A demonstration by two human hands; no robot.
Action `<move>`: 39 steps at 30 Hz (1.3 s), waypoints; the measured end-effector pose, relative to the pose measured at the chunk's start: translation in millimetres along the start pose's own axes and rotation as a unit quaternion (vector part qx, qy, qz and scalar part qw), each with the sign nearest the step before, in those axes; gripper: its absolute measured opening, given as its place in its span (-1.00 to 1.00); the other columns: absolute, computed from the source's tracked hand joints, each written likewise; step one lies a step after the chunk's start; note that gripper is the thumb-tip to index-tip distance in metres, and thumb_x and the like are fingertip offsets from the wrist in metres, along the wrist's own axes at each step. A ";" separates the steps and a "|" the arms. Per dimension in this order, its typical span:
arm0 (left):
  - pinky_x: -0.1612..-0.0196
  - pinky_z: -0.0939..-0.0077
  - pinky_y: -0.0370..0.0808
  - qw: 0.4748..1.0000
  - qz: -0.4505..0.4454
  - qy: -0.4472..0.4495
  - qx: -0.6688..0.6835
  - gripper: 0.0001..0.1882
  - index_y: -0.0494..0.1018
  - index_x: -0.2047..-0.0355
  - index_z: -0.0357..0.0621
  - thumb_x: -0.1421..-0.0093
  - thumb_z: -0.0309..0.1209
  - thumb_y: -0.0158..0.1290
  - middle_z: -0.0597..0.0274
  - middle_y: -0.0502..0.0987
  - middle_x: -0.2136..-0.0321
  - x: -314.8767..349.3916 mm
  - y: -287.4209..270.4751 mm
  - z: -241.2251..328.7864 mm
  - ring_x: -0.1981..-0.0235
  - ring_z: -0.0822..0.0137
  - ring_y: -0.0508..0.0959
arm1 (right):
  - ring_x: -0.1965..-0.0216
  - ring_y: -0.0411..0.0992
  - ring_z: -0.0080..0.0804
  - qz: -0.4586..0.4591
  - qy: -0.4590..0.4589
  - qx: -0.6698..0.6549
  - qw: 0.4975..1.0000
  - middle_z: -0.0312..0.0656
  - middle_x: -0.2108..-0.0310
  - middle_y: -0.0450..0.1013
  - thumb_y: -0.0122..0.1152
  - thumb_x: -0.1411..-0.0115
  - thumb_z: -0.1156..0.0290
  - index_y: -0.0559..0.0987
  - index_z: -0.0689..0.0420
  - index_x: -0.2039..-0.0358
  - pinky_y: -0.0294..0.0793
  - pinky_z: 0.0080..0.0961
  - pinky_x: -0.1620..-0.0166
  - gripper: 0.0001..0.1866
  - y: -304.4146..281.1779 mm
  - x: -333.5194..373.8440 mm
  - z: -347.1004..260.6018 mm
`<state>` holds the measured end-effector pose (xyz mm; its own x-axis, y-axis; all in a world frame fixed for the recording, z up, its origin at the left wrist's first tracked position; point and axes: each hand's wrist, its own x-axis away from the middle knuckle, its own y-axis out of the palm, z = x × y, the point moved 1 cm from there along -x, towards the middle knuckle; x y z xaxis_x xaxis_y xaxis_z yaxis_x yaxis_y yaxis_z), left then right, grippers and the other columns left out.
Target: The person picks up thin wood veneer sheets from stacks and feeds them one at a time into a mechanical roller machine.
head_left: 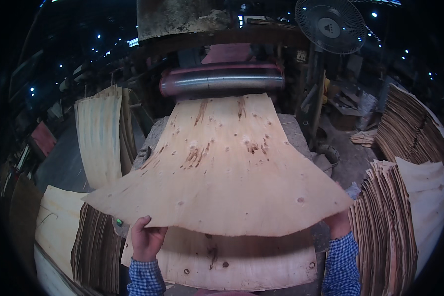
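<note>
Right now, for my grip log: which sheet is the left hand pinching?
The upper sheet, stretching toward the roller: left hand pinches its edge; lower sheet lies beneath.

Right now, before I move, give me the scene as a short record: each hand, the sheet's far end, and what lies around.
Left hand: gripping the near edge of a broad, pale wood-veneer sheet with brown marks, thumb over it
Right hand: at the sheet's right near corner, fingers hidden
Far end: by a long, shiny metal roller; contact unclear
Below: second pale, knotted veneer sheet
Right side: upright, brown-edged veneer stack
Upper right: round, wire-caged fan
</note>
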<state>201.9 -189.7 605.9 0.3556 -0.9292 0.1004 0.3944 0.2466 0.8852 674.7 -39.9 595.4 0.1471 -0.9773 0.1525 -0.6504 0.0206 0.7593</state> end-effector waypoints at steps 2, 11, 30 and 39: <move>-0.11 0.13 0.45 0.999 -0.034 -0.011 0.029 -0.61 0.35 0.01 -0.34 -0.11 -0.56 -0.04 0.01 0.47 0.01 -33.8 -2.3 -1.2 -0.04 0.09 0.48 | 0.15 0.53 -0.31 0.010 -0.015 0.000 1.000 -0.18 0.14 0.53 -0.16 -0.38 0.07 0.42 0.13 -0.08 0.51 -0.34 0.04 -0.54 -5.4 -12.2 8.5; -0.11 0.09 0.44 0.998 0.018 -0.061 -0.012 -0.66 0.29 0.04 -0.40 -0.16 -0.55 -0.10 -0.02 0.45 0.05 -227.0 -50.2 -78.5 0.01 0.02 0.47 | 0.00 0.40 0.13 0.048 -0.271 0.837 0.473 0.16 0.05 0.44 0.17 -0.08 0.42 0.47 0.34 0.06 0.36 -0.15 -0.10 -0.59 -90.8 87.2 114.2; 0.16 0.19 0.57 0.944 0.223 -0.209 -0.122 -0.38 0.52 0.28 -0.22 -0.21 0.19 -0.05 -0.14 0.57 0.19 63.7 -231.9 -53.5 0.25 0.02 0.60 | 0.23 0.47 -0.56 0.006 0.157 0.441 0.884 -0.20 0.19 0.53 0.11 -0.21 0.39 0.47 0.36 0.00 0.44 -0.61 0.13 -0.60 -58.3 70.8 42.7; 0.14 0.26 0.56 0.972 0.182 -0.146 -0.019 -0.26 0.32 -0.14 -0.19 -0.21 0.18 -0.06 0.14 0.47 -0.06 151.2 -176.2 -24.8 0.10 0.10 0.56 | 0.18 0.53 -0.36 0.003 0.102 0.250 0.963 -0.08 0.15 0.53 0.04 -0.15 0.48 0.47 0.35 0.01 0.50 -0.48 0.10 -0.61 -55.7 84.7 20.7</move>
<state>207.2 -366.8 453.8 0.2247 -0.8160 0.5327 0.3212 0.5781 0.7501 707.9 -128.3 552.9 0.2533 -0.9144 0.3158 -0.9216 -0.1288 0.3661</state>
